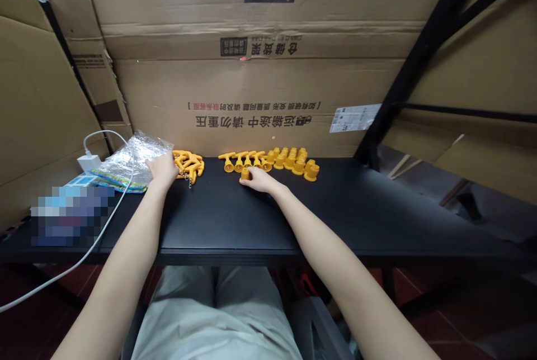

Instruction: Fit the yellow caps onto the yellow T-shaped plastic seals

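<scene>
**Right hand (pixel 260 179) clamped on a small, yellow-orange plastic cup (pixel 245 175)**

The cup is pinched between thumb and fingers near the centre of the frame, toward the front edge of a line of yellow-orange, T-handled plastic pieces with flared round ends (pixel 229 165). Just right of that line stand several matching yellow-orange flanged plastic cups (pixel 310 170), grouped closely. Left of centre lies a jumbled pile of yellow-orange plastic handles with small metal chains (pixel 193 170); beside it is the left hand (pixel 163 169) — whether its fingers grip anything, I cannot tell. A crinkled clear plastic bag (pixel 133 150) lies farther left. All rest on a black table (pixel 218 220) — brown printed cardboard (pixel 260 80) fills the upper frame.
</scene>
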The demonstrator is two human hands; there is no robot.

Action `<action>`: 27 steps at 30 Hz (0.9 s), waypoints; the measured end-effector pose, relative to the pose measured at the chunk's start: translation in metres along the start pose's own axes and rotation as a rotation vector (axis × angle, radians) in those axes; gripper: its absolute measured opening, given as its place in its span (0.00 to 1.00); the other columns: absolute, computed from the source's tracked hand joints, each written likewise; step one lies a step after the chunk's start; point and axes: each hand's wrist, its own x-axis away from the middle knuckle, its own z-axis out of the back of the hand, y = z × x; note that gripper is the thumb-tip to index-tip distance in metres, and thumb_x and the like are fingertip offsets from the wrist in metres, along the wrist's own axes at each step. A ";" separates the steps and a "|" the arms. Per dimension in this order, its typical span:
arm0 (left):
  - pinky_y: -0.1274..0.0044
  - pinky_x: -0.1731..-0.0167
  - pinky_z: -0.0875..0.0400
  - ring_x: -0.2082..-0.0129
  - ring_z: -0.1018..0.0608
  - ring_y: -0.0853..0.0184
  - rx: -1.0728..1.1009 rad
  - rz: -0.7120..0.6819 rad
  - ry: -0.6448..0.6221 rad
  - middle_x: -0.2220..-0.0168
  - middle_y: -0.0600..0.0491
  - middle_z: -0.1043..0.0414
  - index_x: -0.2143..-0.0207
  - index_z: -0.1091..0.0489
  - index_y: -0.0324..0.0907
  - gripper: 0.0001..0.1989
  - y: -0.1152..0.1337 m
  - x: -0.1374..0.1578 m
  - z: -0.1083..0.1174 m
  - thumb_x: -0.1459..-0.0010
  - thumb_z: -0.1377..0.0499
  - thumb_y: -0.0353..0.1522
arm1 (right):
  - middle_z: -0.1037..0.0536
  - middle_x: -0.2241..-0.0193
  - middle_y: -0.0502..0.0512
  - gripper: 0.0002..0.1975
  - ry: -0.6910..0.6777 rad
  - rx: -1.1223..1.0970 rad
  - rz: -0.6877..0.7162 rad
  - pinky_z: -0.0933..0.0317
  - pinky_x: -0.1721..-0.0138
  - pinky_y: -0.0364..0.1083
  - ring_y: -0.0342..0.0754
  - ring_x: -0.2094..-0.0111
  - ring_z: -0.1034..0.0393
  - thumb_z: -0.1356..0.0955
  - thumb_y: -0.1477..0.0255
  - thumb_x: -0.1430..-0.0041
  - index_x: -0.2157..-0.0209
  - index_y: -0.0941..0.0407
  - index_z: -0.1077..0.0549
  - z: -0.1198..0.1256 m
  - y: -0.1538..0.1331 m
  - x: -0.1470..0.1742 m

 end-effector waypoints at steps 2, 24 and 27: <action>0.56 0.47 0.43 0.54 0.25 0.53 0.042 -0.120 0.050 0.59 0.42 0.24 0.57 0.30 0.41 0.12 0.006 0.002 -0.004 0.42 0.49 0.29 | 0.24 0.63 0.57 0.08 0.002 0.003 0.004 0.40 0.63 0.43 0.49 0.62 0.29 0.30 0.68 0.45 0.69 0.57 0.32 0.000 -0.001 0.000; 0.53 0.48 0.39 0.42 0.37 0.47 0.024 -0.263 -0.130 0.43 0.39 0.39 0.51 0.29 0.43 0.19 0.024 0.017 -0.043 0.45 0.47 0.30 | 0.24 0.62 0.58 0.08 -0.009 0.019 0.011 0.39 0.62 0.43 0.49 0.61 0.29 0.31 0.68 0.44 0.68 0.58 0.32 0.001 -0.004 0.001; 0.62 0.49 0.35 0.47 0.32 0.51 0.070 -0.302 -0.148 0.47 0.38 0.35 0.54 0.27 0.39 0.18 0.024 0.015 -0.045 0.44 0.49 0.29 | 0.24 0.62 0.58 0.07 -0.009 0.005 0.010 0.39 0.63 0.43 0.49 0.62 0.29 0.31 0.68 0.44 0.68 0.57 0.32 0.001 -0.004 0.002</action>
